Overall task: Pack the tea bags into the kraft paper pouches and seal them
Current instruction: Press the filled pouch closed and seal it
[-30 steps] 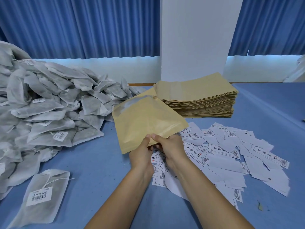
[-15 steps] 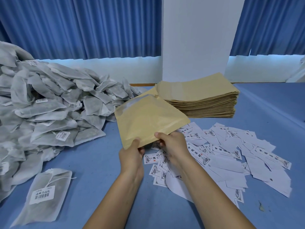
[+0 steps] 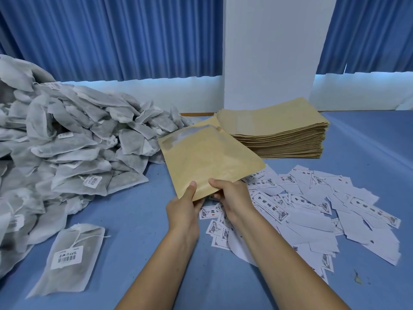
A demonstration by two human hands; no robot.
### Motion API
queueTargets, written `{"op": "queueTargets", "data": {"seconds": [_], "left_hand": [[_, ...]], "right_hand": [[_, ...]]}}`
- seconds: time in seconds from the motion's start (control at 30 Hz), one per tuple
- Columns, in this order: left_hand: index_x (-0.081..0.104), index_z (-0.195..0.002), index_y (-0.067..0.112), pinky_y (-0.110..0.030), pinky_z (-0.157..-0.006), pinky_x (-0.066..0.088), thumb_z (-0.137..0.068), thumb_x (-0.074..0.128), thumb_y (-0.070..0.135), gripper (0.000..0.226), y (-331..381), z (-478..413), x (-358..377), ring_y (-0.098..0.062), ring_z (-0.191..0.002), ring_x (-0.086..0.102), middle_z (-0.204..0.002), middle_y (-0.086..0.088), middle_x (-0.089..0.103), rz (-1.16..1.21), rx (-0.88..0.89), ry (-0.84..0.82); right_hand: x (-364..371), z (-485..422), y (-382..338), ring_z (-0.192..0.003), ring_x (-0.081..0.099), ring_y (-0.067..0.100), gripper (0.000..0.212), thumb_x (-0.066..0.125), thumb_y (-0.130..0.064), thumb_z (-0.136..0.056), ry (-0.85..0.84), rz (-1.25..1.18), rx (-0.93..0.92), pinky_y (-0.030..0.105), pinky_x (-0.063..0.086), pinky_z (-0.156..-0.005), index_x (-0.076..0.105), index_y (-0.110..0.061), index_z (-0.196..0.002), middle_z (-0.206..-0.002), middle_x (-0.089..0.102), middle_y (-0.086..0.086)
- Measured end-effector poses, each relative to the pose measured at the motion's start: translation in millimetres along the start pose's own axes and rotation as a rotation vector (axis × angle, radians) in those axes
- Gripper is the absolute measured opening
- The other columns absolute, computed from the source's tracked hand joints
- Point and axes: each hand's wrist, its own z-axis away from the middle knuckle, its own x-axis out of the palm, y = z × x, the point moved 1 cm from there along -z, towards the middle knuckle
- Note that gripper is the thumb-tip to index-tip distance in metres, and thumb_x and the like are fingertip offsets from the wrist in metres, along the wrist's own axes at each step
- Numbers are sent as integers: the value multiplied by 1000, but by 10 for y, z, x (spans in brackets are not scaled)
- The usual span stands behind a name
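Now that your left hand sits further left on the near edge of the flat tan kraft paper pouch than a second ago, it and your right hand pinch that edge, thumbs on top. The pouch hangs tilted above the blue desk, between the grey tea bag heap and the tan pouch stack, seemingly empty: filling likely comes next.

Tilted kraft pouch beside tea-bag heap
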Motion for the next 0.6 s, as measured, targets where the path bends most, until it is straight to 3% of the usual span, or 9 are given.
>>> {"op": "queueTargets", "data": {"seconds": [0.1,0.2,0.27,0.47,0.6], "left_hand": [[67,-97,-3,-34,-78,58,-87,67,8,14,22,-29,6,-30,-88,69,-97,-17,71,-162,95,27],[69,-89,3,-29,-70,59,-86,70,11,9,17,-34,1,-26,-81,70,-88,-12,73,-221,138,47],[69,-86,4,-32,-73,58,-86,70,12,8,1,-33,0,-24,-80,70,-87,-11,73,-230,137,44],[69,-93,0,-32,-73,58,-86,70,11,13,-23,-85,-31,-22,-77,71,-85,-9,74,-225,121,18],[69,-97,-1,-33,-74,58,-87,69,11,15,-32,-97,-18,-25,-81,71,-90,-11,73,-242,118,7]], "right_hand": [[-14,5,-9,-71,58,23,4,63,-1,-85,11,2,-35,27,49,-59,65,-4,-84,-81,66,10],[-15,2,-11,-66,58,20,5,65,0,-83,35,-5,-11,28,48,-62,65,-2,-89,-83,66,11],[-19,-6,-20,-64,57,19,4,67,0,-82,50,-25,-5,31,49,-65,65,-2,-85,-83,67,11],[-85,-66,-82,-85,65,28,3,63,1,-86,82,-20,-42,39,53,-84,65,-1,-85,-92,69,14],[-142,-119,-136,-70,59,22,5,67,1,-83,108,25,-30,32,52,-69,62,0,-85,-83,65,12]]}}
